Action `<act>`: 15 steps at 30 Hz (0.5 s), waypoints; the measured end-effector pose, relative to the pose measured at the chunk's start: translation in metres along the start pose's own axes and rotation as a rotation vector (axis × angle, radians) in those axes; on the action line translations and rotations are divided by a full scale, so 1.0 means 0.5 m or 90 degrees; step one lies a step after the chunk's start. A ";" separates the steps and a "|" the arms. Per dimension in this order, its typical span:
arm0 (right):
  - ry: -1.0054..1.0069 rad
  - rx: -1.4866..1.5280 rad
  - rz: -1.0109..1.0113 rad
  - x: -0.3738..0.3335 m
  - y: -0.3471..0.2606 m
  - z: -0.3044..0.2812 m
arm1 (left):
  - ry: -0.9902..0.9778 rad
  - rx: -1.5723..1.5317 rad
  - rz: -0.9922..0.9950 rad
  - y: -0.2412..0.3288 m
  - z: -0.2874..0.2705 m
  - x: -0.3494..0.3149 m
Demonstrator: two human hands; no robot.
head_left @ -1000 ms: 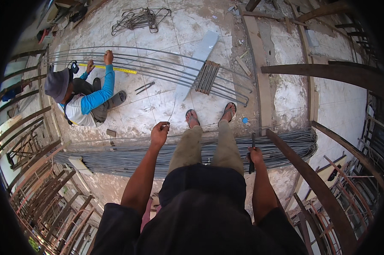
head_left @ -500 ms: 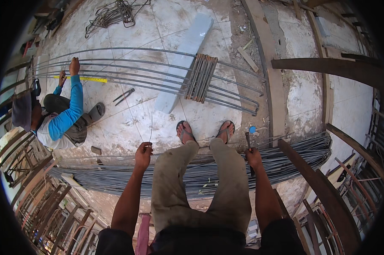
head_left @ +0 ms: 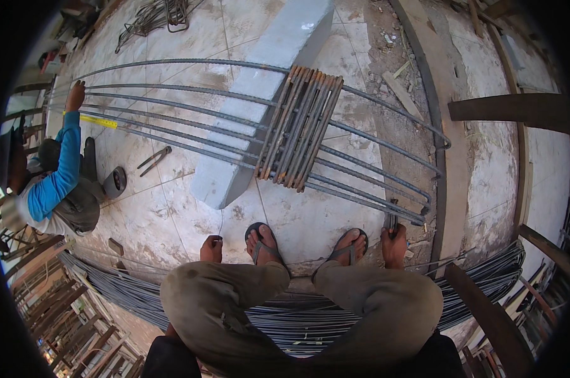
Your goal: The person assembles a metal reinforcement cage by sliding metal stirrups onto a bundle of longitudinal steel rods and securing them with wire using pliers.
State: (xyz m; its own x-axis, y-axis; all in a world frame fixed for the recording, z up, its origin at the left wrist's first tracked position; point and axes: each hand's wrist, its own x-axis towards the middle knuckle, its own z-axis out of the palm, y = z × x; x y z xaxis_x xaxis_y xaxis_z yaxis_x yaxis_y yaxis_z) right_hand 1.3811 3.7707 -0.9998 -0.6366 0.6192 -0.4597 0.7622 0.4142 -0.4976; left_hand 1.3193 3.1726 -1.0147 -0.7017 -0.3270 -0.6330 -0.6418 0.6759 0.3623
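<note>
My left hand (head_left: 211, 250), closed, pinches a thin wire (head_left: 222, 220) low over the floor, beside my left foot. In my right hand (head_left: 395, 247) is a dark metal hand tool (head_left: 392, 222), perhaps pincers; its exact kind is hard to make out. The tool's tip is close to the hooked ends of the long ribbed steel bars (head_left: 373, 171). A tight bundle of rusty steel stirrups (head_left: 299, 129) surrounds these bars. The bars rest across a pale grey block (head_left: 225, 165).
At left a crouching co-worker in blue sleeves (head_left: 70, 148) reaches to the bars, near a yellow tape measure (head_left: 101, 121). Dark pincers (head_left: 154, 160) lie on the floor. Beneath my knees lies a bundle of steel rods (head_left: 304, 321). A wooden plank (head_left: 454, 183) runs at right.
I have crouched lower, knees bent and spread, nearer the bars. Both hands moved forward, the right one with its tool beside the hooked bar ends. The co-worker's raised hand has shifted left.
</note>
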 end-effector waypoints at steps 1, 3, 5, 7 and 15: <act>0.021 0.012 -0.042 0.013 0.012 0.006 | 0.018 0.023 0.021 0.003 0.019 0.025; 0.055 0.057 -0.056 0.023 0.041 0.022 | 0.025 0.013 0.049 0.008 0.048 0.061; 0.079 0.054 -0.056 0.011 0.010 0.063 | 0.027 -0.026 0.022 -0.076 0.032 0.084; 0.241 -0.068 -0.190 -0.002 -0.010 0.052 | -0.003 -0.064 0.016 -0.086 0.051 0.112; -0.149 0.606 -0.026 -0.004 -0.169 0.087 | 0.162 -0.229 0.246 0.189 -0.175 0.101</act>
State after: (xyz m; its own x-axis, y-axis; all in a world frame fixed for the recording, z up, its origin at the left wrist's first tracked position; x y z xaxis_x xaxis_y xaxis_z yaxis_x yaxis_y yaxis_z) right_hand 1.3130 3.7055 -0.9888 -0.7462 0.4259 -0.5117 0.3905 -0.3425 -0.8545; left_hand 1.1962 3.1625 -0.9525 -0.9295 -0.2793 -0.2407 -0.3577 0.5250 0.7723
